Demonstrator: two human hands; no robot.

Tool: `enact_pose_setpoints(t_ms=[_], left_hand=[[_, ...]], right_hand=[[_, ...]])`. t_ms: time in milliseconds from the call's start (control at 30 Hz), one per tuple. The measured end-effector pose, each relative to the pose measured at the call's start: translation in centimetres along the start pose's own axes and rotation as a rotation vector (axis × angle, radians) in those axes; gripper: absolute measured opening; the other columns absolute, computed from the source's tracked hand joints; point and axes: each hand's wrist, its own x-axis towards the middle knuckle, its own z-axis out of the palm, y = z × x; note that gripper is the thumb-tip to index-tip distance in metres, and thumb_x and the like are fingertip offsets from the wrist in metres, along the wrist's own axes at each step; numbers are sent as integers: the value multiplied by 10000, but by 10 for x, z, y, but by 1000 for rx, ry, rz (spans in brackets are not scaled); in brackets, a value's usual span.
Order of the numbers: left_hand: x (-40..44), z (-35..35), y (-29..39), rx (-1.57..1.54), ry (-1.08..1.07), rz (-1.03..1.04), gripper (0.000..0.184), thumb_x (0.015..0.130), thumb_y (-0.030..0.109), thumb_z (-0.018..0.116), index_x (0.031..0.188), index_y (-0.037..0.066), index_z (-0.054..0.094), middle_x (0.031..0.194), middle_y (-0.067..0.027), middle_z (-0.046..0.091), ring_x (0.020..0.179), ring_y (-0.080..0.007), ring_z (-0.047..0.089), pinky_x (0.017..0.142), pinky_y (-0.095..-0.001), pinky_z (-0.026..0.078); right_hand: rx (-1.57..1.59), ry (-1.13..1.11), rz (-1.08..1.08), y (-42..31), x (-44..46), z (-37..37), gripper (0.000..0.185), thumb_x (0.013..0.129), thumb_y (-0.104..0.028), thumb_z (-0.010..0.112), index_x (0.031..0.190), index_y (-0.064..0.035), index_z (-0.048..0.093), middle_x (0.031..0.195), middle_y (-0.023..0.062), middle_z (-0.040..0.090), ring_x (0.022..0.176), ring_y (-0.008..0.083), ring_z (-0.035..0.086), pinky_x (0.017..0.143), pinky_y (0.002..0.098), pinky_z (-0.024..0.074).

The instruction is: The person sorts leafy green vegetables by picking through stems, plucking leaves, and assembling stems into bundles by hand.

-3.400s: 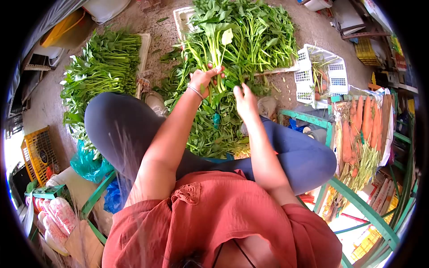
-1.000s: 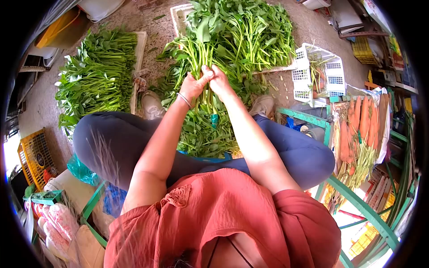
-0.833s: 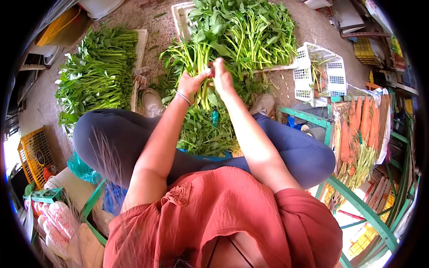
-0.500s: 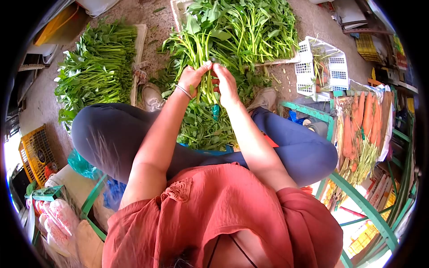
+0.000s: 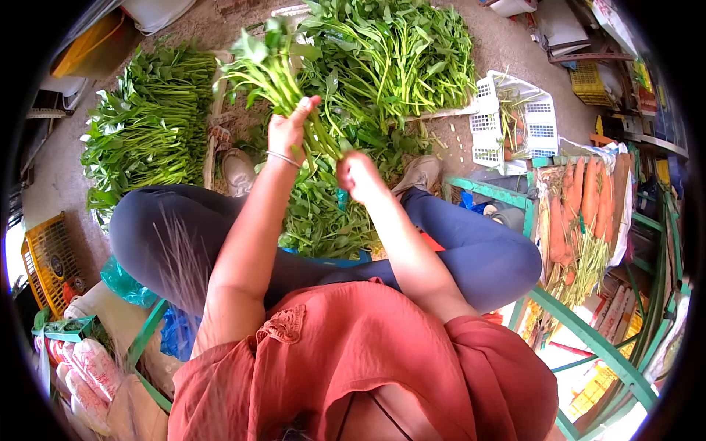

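My left hand (image 5: 289,132), with a bracelet at the wrist, is closed round the stems of a bunch of leafy greens (image 5: 273,73) whose leaves point up and to the left. Near the lower stem ends is my right hand (image 5: 358,175), its fingers curled and slightly blurred; what it grips, if anything, cannot be made out. Behind them a large heap of greens (image 5: 397,59) covers a white tray. Loose leaves (image 5: 323,220) lie on the floor between my shoes. Stacked greens (image 5: 151,121) form another pile at the left.
A white basket (image 5: 540,128) with stems and carrots stands at the right, beside carrots (image 5: 590,195) on a green-framed stand (image 5: 491,191). A yellow crate (image 5: 55,261) and a teal bag (image 5: 125,283) are at the left. My bent knees flank the loose leaves.
The bunch has moved up and left with my left hand and now leans left. My right hand has gone from beside the upper stems to their lower ends, its fingers more curled.
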Motion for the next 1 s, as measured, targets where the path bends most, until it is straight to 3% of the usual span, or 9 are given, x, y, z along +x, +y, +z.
enact_pose_setpoints(t_ms=[33,100,167,300,367,567,700,900,1000], left_hand=[[3,-4,2,-44,42,34,228,844,209,550,960,15,581,919,-48,613,833,-198,597,647,-331,507],[5,-10,5,-155,-58,-17,267,847,198,539,1004,-16,516,960,-109,583,849,-263,601,688,-391,518],[1,-7,-1,-222,-102,-41,239,852,186,530,968,-21,503,922,-113,577,826,-262,602,679,-408,523],[0,-9,-10,-289,-97,-65,178,847,187,542,887,21,491,775,-67,549,594,-154,522,574,-330,512],[1,-9,-9,-252,-84,-72,187,836,193,560,899,28,499,764,-57,548,583,-139,512,552,-313,497],[2,-9,-8,-121,-63,-132,223,783,200,634,925,46,558,697,-26,550,556,-115,504,506,-257,457],[2,-12,-7,158,-177,-247,230,768,201,648,882,3,615,691,-51,600,636,-140,575,541,-266,471],[4,-5,-19,215,-102,-211,177,730,86,672,871,-14,634,774,-87,639,649,-146,597,584,-273,492],[5,-7,-23,244,-125,-136,139,715,80,687,802,-15,638,705,-82,631,594,-144,584,533,-265,473]], right_hand=[[-301,183,91,6,-6,7,146,847,-153,460,871,-32,539,612,-8,454,415,63,361,330,236,288],[-824,346,248,7,-11,11,371,815,-296,561,1050,-11,535,781,92,588,543,134,537,522,255,457],[-1127,393,-334,1,4,-1,470,798,-332,583,1135,-15,496,942,146,607,695,204,605,691,304,478],[-1224,964,-802,-69,47,-8,335,753,-274,627,926,10,587,867,184,617,800,290,603,699,337,465],[-1325,1149,-554,-95,68,-10,380,708,-302,656,948,-14,598,886,182,616,812,298,600,701,360,467],[-641,755,-576,-94,73,-18,145,725,-134,618,818,-23,627,707,107,638,549,176,614,517,261,483],[-619,504,-474,-64,28,22,138,760,5,542,897,-7,553,789,91,614,561,114,579,441,183,425],[-665,334,-673,-2,19,27,93,766,-69,582,821,5,581,687,44,611,573,74,553,511,206,433],[-688,379,-373,-22,8,21,172,817,-169,564,822,-3,610,670,28,597,503,61,508,424,200,381]])
